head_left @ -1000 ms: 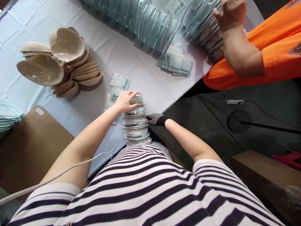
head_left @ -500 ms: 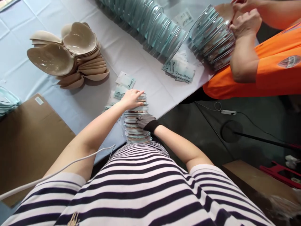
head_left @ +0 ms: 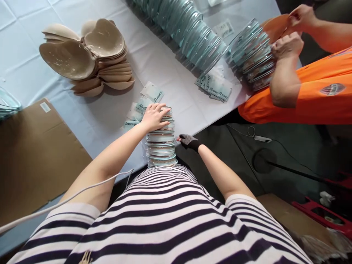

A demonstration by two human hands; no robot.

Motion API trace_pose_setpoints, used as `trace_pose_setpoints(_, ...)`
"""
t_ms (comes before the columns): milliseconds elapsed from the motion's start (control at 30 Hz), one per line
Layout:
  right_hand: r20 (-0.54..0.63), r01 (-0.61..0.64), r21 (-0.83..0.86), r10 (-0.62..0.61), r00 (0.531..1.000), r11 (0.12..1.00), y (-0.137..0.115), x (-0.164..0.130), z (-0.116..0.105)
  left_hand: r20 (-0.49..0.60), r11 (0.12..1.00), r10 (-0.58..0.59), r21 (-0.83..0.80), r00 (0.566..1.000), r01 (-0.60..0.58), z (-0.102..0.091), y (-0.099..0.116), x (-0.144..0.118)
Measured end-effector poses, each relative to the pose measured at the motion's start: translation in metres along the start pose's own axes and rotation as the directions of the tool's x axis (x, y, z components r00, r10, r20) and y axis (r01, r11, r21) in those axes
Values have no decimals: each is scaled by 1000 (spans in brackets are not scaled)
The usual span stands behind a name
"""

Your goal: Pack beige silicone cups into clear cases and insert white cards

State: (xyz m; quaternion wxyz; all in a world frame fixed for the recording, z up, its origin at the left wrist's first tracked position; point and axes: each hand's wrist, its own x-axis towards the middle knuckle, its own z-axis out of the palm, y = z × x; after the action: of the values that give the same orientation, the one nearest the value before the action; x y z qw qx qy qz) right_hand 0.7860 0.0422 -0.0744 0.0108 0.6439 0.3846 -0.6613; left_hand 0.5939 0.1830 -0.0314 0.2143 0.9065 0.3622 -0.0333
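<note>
A tall stack of clear round packs [head_left: 161, 146] stands at the table's near edge, against my striped shirt. My left hand [head_left: 154, 116] lies flat on top of the stack, fingers spread over the top pack. In a dark dotted glove, my right hand [head_left: 188, 141] hovers just right of the stack's middle, a small gap from its side and holding nothing. Small printed "beauty" cards [head_left: 143, 106] lie on the white tablecloth [head_left: 170, 84] beside the stack.
Beige moulded cups [head_left: 88, 58] are piled at the far left. A long row of clear packs [head_left: 189, 33] leans across the far side. A co-worker in orange [head_left: 310, 88] handles another stack [head_left: 251, 55] beside more cards [head_left: 216, 86]. Cardboard [head_left: 33, 154] lies at left.
My right hand has come off the side of the stack and moved a little to the right. My left hand stays on top. The co-worker's hands shifted on the far stack.
</note>
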Motion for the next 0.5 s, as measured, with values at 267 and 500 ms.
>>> trace_pose_setpoints(267, 334, 52, 21, -56, 941, 998, 29, 25, 34, 60, 999, -32, 5, 998, 32, -4, 5, 6)
trace_pose_setpoints(500, 327, 257, -46, -229, 917, 965, 8, -19, 15, 34, 1000, -18, -8, 999, 18, 0, 2, 5)
